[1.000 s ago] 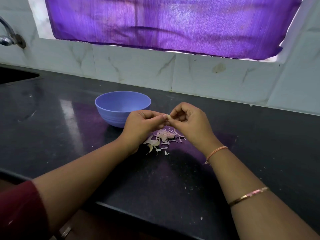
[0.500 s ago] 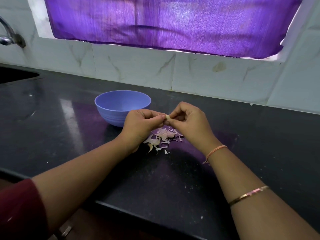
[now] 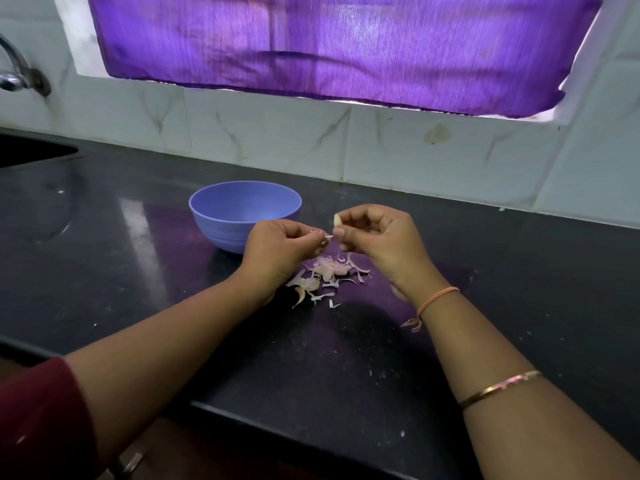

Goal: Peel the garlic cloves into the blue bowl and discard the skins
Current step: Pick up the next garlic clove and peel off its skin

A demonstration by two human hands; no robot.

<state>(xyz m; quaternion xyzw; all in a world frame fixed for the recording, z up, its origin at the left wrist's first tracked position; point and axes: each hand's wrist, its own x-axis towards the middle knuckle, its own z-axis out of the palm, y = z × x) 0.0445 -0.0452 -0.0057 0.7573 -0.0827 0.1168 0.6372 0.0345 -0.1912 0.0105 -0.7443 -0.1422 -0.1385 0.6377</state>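
A blue bowl stands on the black counter, just behind my left hand. My right hand pinches a pale garlic clove between thumb and fingers, above the counter. My left hand holds a thin strip of garlic skin at its fingertips, a little apart from the clove. Below both hands lies a pile of pinkish skins on the counter. What is inside the bowl is hidden by its wall.
A tiled wall runs behind the counter under a window with a purple curtain. At far left are a sink and a tap. The counter's front edge lies below my forearms.
My hands have drawn apart: the left has pulled a strip of skin off the clove, and the right has lifted the clove slightly.
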